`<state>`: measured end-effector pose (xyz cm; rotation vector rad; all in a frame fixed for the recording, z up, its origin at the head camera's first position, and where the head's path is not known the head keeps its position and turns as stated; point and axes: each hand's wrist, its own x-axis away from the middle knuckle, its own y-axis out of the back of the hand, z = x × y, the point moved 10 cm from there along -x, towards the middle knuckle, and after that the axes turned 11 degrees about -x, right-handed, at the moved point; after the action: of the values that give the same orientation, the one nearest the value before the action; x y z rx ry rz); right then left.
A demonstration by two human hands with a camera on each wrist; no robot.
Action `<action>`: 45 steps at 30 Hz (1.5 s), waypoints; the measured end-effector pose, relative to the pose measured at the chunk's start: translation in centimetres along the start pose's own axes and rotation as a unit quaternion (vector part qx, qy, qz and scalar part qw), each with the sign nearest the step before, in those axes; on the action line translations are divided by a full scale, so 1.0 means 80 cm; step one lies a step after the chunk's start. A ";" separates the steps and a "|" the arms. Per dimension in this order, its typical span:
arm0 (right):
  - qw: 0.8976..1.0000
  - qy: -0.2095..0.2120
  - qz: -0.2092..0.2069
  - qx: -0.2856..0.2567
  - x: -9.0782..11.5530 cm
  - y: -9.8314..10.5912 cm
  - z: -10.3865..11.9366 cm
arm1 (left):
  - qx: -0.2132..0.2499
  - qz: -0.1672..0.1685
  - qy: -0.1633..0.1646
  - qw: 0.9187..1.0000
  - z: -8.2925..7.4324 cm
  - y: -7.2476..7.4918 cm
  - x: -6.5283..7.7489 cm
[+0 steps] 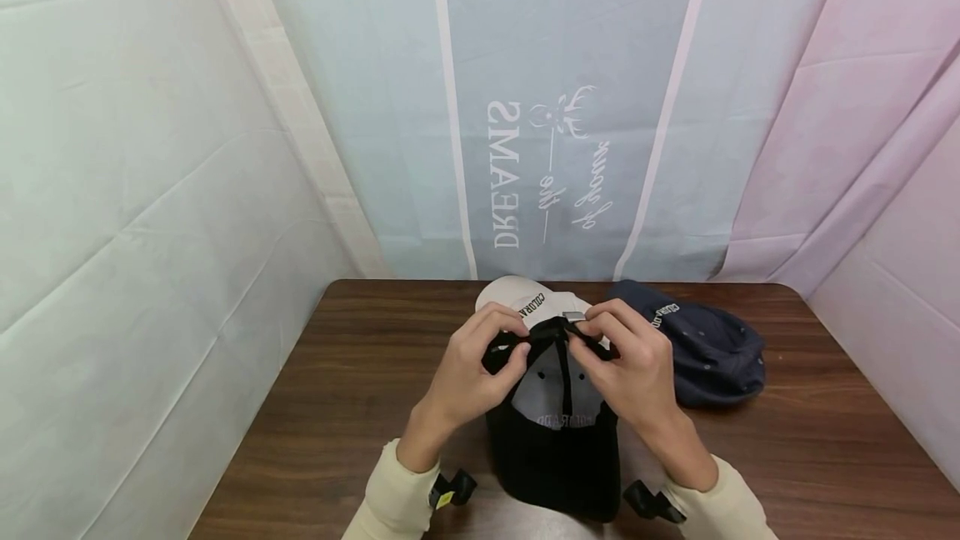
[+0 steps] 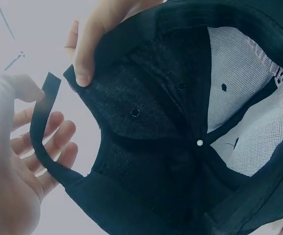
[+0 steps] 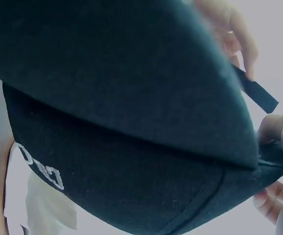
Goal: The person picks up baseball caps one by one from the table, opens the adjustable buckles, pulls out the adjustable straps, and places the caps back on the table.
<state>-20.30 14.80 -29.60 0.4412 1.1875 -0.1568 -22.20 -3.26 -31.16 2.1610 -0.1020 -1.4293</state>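
Note:
A black baseball cap [image 1: 555, 465] is held with its brim toward me and its inside showing, lettering faintly visible through the lining. My left hand [image 1: 480, 365] pinches a loose black strap [image 2: 37, 122] at the cap's back opening between thumb and index finger; in the left wrist view its other fingers are spread. Across the gap, my right hand [image 1: 637, 365] pinches the opposite back edge of the cap. By the right fingertips, a small silver buckle [image 1: 573, 316] shows. Pale embroidered lettering [image 3: 43, 169] marks the cap's front in the right wrist view.
Just behind the black cap lies a white cap [image 1: 504, 292] with dark lettering, partly covered by it and the hands. A navy cap [image 1: 712, 352] rests on the wooden table [image 1: 360, 357] to the right. Hanging cloth [image 1: 555, 40] borders the table's back edge.

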 end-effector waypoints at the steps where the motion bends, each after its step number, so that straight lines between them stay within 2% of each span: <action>1: 1.000 0.001 -0.001 0.001 0.000 0.000 0.000 | 0.002 0.001 -0.001 1.000 0.000 0.000 0.001; 6: 1.000 -0.002 -0.003 -0.002 0.001 0.002 -0.002 | 0.002 -0.001 0.002 1.000 0.003 0.001 0.002; 10: 1.000 -0.015 0.002 -0.017 0.002 0.000 -0.004 | -0.022 0.008 0.028 0.999 0.012 -0.002 0.003; 13: 0.999 -0.020 0.005 -0.027 0.002 -0.001 -0.005 | -0.054 0.042 0.063 0.996 0.022 -0.011 0.007; 16: 0.999 -0.020 0.007 -0.037 0.003 -0.003 -0.003 | -0.085 0.086 0.095 0.988 0.029 -0.021 0.012; 20: 0.998 -0.017 0.014 -0.054 0.004 -0.005 0.001 | -0.108 0.113 0.107 0.982 0.032 -0.028 0.017; 24: 0.998 -0.020 0.022 -0.060 0.005 -0.009 0.002 | -0.112 0.096 0.107 0.983 0.032 -0.025 0.017; 31: 0.997 -0.026 0.043 -0.053 0.010 -0.013 0.002 | -0.078 0.024 0.107 0.991 0.036 -0.005 0.018; 36: 0.997 -0.031 0.066 -0.034 0.019 -0.016 0.000 | -0.067 -0.001 0.104 0.992 0.041 0.007 0.019; 41: 0.990 -0.076 0.121 -0.008 0.036 -0.023 -0.014 | -0.071 -0.015 0.112 0.991 0.047 0.020 0.022; 45: 0.976 -0.116 0.182 0.029 0.051 -0.032 -0.026 | -0.075 -0.024 0.125 0.989 0.053 0.032 0.024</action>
<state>-21.45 13.77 -34.64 0.6648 0.8588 0.0735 -24.45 -7.75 -32.77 2.2094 0.1463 -1.1396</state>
